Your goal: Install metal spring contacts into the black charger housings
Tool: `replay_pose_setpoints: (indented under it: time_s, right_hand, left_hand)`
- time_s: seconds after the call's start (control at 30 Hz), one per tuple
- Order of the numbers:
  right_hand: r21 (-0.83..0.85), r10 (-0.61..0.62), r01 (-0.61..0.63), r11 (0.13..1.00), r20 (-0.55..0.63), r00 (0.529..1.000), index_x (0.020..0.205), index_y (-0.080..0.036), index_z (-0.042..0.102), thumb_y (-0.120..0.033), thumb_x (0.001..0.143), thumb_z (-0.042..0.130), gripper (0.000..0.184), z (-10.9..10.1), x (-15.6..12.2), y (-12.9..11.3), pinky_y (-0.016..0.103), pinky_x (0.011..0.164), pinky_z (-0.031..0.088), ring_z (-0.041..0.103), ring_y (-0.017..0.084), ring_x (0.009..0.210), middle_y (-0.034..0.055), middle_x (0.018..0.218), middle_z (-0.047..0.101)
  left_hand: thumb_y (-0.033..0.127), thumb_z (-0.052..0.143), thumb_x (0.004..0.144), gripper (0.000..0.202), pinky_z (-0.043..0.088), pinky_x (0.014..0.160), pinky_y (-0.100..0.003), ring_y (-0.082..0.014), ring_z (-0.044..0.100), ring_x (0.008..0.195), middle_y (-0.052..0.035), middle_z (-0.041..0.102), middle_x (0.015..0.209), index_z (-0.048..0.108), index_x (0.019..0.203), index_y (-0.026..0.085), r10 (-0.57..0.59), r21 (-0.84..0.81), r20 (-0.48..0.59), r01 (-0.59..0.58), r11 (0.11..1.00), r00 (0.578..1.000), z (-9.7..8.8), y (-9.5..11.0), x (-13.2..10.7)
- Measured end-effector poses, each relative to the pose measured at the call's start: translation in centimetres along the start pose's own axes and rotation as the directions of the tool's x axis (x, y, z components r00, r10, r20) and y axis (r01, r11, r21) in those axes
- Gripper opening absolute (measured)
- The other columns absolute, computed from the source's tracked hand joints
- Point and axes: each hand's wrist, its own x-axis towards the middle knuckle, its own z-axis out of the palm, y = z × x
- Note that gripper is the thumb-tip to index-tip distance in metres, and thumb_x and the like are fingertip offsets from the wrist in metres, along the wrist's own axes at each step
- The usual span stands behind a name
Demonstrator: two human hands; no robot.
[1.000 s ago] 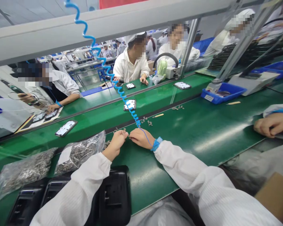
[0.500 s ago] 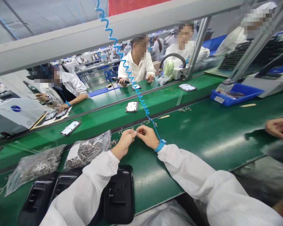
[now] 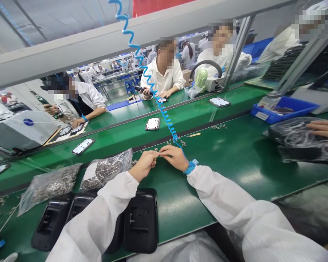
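My left hand (image 3: 145, 164) and my right hand (image 3: 174, 156) meet fingertip to fingertip just above the green mat (image 3: 235, 153), both pinched on a tiny metal part (image 3: 159, 154) too small to make out. A blue wrist strap (image 3: 190, 166) on my right wrist runs up into a blue coiled cord (image 3: 150, 85). Small metal parts (image 3: 180, 142) lie scattered just beyond my fingers. Two clear bags of metal parts (image 3: 104, 171) sit left of my left hand.
Black plastic housings (image 3: 139, 222) lie under my left forearm at the near edge. Phone boards (image 3: 152, 123) ride the belt beyond. A co-worker's hand (image 3: 324, 129) rests on a dark bag at the right. A blue tray (image 3: 284, 109) stands far right. People work across the line.
My hands stayed pinched together while the view shifted left and down. At the right, a dark plastic bag has appeared under the co-worker's hand.
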Motion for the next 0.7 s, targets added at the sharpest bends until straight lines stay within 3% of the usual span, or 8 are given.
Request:
replay_pose_setpoints:
  time_s: [0.2, 0.33, 0.47, 0.5, 0.6, 0.7]
  right_hand:
    - [-0.145, -0.022, 0.061, 0.988, 0.252, 0.967, 0.098, -0.023, 0.077, -0.023, 0.102, 0.057, 0.021, -0.4, -0.5, 0.6, 0.036, 0.083, 0.052, 0.067, 0.02, 0.09, 0.0087, 0.102, 0.077]
    - [-0.147, 0.037, 0.011, 0.989, 0.322, 0.946, 0.094, -0.021, 0.075, -0.018, 0.098, 0.064, 0.013, 0.0, -0.9, 1.0, 0.034, 0.08, 0.05, 0.064, 0.02, 0.084, 0.0072, 0.088, 0.074]
    - [-0.087, 0.099, -0.076, 0.993, 0.304, 0.947, 0.089, -0.02, 0.074, -0.018, 0.093, 0.069, 0.007, 0.3, -0.9, 1.0, 0.038, 0.088, 0.052, 0.065, 0.022, 0.093, 0.0085, 0.096, 0.075]
    - [-0.065, 0.128, -0.114, 0.991, 0.277, 0.952, 0.095, -0.019, 0.074, -0.021, 0.093, 0.07, 0.005, 0.4, -0.8, 0.9, 0.039, 0.089, 0.052, 0.065, 0.023, 0.095, 0.0099, 0.102, 0.074]
    - [0.049, 0.221, -0.236, 0.97, 0.216, 0.951, 0.123, -0.017, 0.067, -0.031, 0.097, 0.065, 0.03, 0.5, -0.7, 0.5, 0.036, 0.079, 0.056, 0.067, 0.019, 0.086, 0.0112, 0.109, 0.073]
    - [0.185, 0.279, -0.32, 0.929, 0.215, 0.936, 0.131, -0.017, 0.06, -0.031, 0.1, 0.054, 0.035, 0.7, -0.6, 0.0, 0.03, 0.071, 0.058, 0.068, 0.015, 0.079, 0.0081, 0.104, 0.072]
  left_hand:
    - [0.036, 0.08, 0.066, 0.031, 0.016, 0.051, -0.025, -0.0071, 0.035, 0.048, 0.0061, 0.039, 0.055, 0.055, 0.069, 0.018, 0.014, 0.14, -0.059, -0.005, 0.99, 0.998, -1.2, -0.6, 0.4]
    - [0.038, 0.074, 0.071, 0.026, 0.02, 0.053, -0.025, -0.0084, 0.034, 0.05, 0.0066, 0.041, 0.054, 0.056, 0.074, 0.019, 0.074, 0.227, -0.066, -0.058, 0.972, 0.995, -1.6, -0.7, 0.4]
    - [0.038, 0.073, 0.072, 0.026, 0.023, 0.056, -0.026, -0.0097, 0.036, 0.054, 0.0043, 0.044, 0.055, 0.058, 0.063, 0.018, 0.161, 0.356, -0.014, -0.146, 0.923, 0.987, -1.7, -0.5, 0.1]
    - [0.037, 0.072, 0.073, 0.027, 0.023, 0.057, -0.026, -0.0102, 0.036, 0.056, 0.0035, 0.045, 0.055, 0.059, 0.06, 0.018, 0.186, 0.391, 0.001, -0.171, 0.904, 0.983, -1.7, -0.4, 0.0]
    - [0.031, 0.071, 0.075, 0.026, 0.023, 0.058, -0.027, -0.0118, 0.039, 0.059, 0.0016, 0.05, 0.056, 0.059, 0.056, 0.018, 0.255, 0.478, 0.036, -0.241, 0.845, 0.966, -1.6, -0.2, -0.1]
    - [0.027, 0.067, 0.079, 0.024, 0.025, 0.059, -0.027, -0.0131, 0.042, 0.06, 0.0005, 0.055, 0.058, 0.06, 0.058, 0.018, 0.283, 0.53, 0.068, -0.275, 0.802, 0.957, -1.4, -0.1, 0.0]
